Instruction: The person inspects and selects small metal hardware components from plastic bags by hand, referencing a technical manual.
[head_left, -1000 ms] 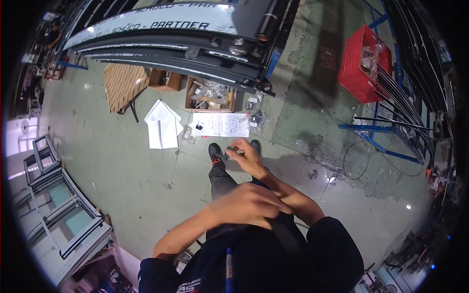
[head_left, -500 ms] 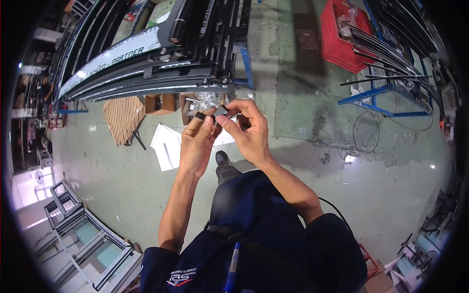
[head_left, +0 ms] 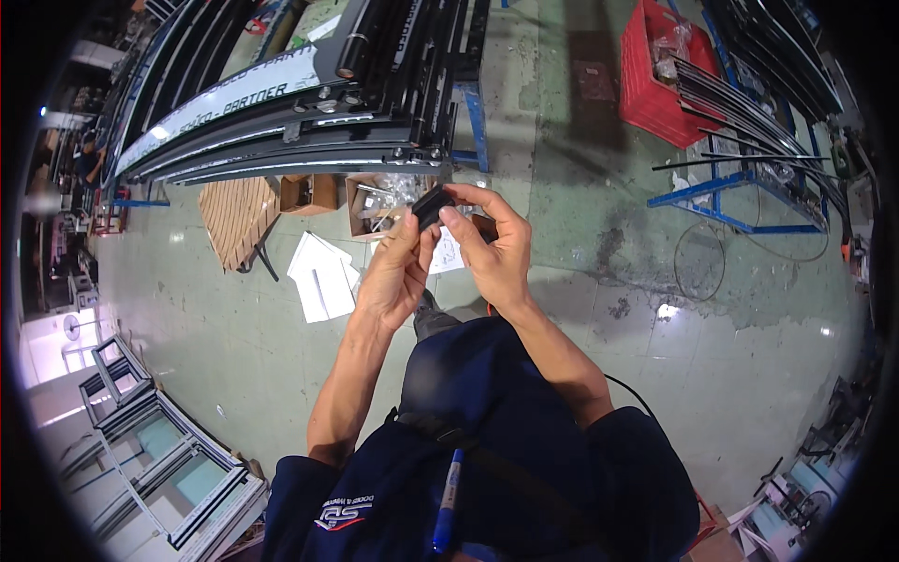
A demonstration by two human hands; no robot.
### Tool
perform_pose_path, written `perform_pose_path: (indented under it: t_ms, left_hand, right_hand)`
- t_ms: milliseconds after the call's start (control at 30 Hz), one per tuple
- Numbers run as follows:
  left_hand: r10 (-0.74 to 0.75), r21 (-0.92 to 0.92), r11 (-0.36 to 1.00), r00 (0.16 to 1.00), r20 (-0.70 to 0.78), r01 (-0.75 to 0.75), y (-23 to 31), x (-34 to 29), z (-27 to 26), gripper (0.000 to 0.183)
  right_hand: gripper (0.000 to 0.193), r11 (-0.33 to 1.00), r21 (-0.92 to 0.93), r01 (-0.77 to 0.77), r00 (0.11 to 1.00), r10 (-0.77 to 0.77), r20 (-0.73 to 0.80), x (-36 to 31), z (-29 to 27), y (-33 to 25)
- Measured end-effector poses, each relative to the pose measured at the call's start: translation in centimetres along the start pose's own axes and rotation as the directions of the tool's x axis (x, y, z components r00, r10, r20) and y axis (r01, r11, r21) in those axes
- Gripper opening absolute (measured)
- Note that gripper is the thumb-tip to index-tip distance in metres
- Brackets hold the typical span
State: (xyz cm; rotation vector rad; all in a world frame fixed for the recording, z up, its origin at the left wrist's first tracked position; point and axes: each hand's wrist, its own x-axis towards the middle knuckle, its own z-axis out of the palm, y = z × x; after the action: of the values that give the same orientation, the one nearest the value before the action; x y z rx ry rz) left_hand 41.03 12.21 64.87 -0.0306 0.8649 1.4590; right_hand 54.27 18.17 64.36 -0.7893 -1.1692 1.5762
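Observation:
A small black block-shaped part (head_left: 431, 206) is held up between both hands, in front of the stacked dark frames. My left hand (head_left: 400, 272) pinches its near left end between thumb and fingers. My right hand (head_left: 493, 248) grips the far right end, thumb on the near side and index finger curled over the top. The part lies tilted, its right end farther away. Its exact kind I cannot make out. Below and beyond the hands is an open cardboard box (head_left: 361, 208) with clear plastic bags and metal pieces.
Long dark metal profiles (head_left: 309, 131) lie stacked on a blue stand (head_left: 474, 122) ahead. White paper sheets (head_left: 321, 281), a slatted wooden piece (head_left: 234, 225) and a smaller box (head_left: 309, 195) are on the floor. A red crate (head_left: 655, 103) stands far right; window frames (head_left: 178, 459) lean lower left.
The black part has been turned, so a longer dark face now shows. My right hand has shifted slightly right; both hands keep hold.

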Motion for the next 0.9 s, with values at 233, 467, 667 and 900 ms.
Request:
perform_pose_path:
  t_ms: [233, 467, 667, 900]
  left_hand:
    - [0.102, 0.003, 0.995, 0.99, 0.095, -0.103, -1.7, -0.7, -0.6, 0.044]
    - [0.434, 0.396, 0.794, 0.886, 0.16, -0.461, -0.9, -2.8, 1.1, 0.04]
    - [0.521, 0.594, 0.361, 0.684, 0.511, -0.719, 0.2, -3.3, 0.2, 0.034]
    - [0.518, 0.669, 0.259, 0.685, 0.512, -0.696, 0.5, -3.7, -0.8, 0.032]
  right_hand:
    - [0.038, 0.996, -0.074, 0.044, 0.998, -0.04, 0.055, -0.3, 0.4, -0.9]
    - [0.042, 0.935, -0.111, 0.336, 0.942, -0.329, 0.07, -1.3, 0.5, -0.5]
    - [0.042, 0.936, -0.127, 0.329, 0.944, -0.323, 0.065, -1.7, 0.5, -0.2]
    - [0.042, 0.969, -0.141, 0.204, 0.976, -0.189, 0.11, -2.1, 0.2, -0.2]
